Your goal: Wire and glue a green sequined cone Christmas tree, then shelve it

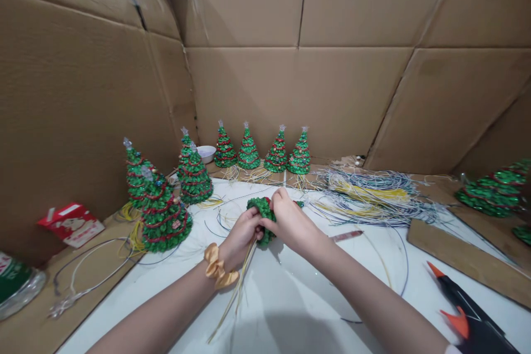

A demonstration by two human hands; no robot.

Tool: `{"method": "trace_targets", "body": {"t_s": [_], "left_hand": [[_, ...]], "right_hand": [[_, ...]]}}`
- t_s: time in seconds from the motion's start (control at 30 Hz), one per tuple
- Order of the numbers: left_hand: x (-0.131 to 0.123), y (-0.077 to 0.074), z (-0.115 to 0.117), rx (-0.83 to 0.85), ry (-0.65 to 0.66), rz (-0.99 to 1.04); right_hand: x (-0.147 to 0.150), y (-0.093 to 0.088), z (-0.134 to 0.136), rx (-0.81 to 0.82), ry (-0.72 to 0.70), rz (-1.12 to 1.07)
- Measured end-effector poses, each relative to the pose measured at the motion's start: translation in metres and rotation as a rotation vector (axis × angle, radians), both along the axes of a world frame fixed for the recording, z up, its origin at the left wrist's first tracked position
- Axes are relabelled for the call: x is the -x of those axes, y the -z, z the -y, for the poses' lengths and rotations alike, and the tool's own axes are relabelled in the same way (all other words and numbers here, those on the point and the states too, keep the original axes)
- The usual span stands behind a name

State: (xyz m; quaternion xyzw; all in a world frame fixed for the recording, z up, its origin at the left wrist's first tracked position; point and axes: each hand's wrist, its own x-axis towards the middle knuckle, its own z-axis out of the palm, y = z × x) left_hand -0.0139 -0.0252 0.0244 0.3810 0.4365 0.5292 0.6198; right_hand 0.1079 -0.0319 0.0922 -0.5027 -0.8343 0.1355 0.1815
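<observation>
A small green Christmas tree (259,204) lies tipped on its side between my hands, its base toward me and its tip to the right. My left hand (241,232) grips the base edge, with an orange scrunchie (218,268) round the wrist. Thin yellowish wires (236,293) trail down from the base past that hand. Closed over the tree's side, my right hand (286,218) has its thumb and fingers pressed near the base; its fingertips are partly hidden. Both hands are just above the white tabletop (286,293).
Finished-looking trees (166,221) stand at the left, with several more (249,149) along the back. Bundled wires (373,193) lie right of centre. A glue gun (468,310) with an orange nozzle and trigger is at the right front. A bottle (19,282) and red box (72,224) sit left. Cardboard walls (298,94) surround the table.
</observation>
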Motion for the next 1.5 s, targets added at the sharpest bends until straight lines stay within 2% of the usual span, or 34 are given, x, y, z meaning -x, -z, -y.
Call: {"method": "trace_targets", "body": {"t_s": [0.4,0.63,0.73,0.8,0.97,1.17,1.33,1.5], "left_hand": [[-0.004,0.001,0.005,-0.016,-0.043,-0.019],[0.007,-0.022,0.019,0.005,0.114,-0.007],[0.01,-0.026,0.023,-0.002,0.142,-0.026],[0.009,-0.023,0.026,-0.008,0.104,-0.068],[0.005,-0.008,0.029,-0.023,-0.094,-0.193],[0.007,-0.006,0.037,-0.035,-0.244,-0.253],[0.003,-0.007,0.041,-0.105,-0.284,-0.264],[-0.003,-0.009,0.045,-0.135,-0.274,-0.321]], "right_hand": [[-0.001,0.002,-0.003,0.053,-0.013,-0.088],[-0.008,-0.003,-0.003,0.091,-0.009,-0.038],[-0.01,-0.003,-0.004,0.113,-0.014,-0.061],[-0.01,0.0,-0.004,0.128,-0.045,-0.112],[-0.001,0.015,-0.003,0.134,-0.091,-0.252],[0.014,0.044,-0.004,0.117,-0.084,-0.447],[0.018,0.062,0.0,0.064,-0.047,-0.645],[0.014,0.062,0.009,0.02,-0.034,-0.698]]}}
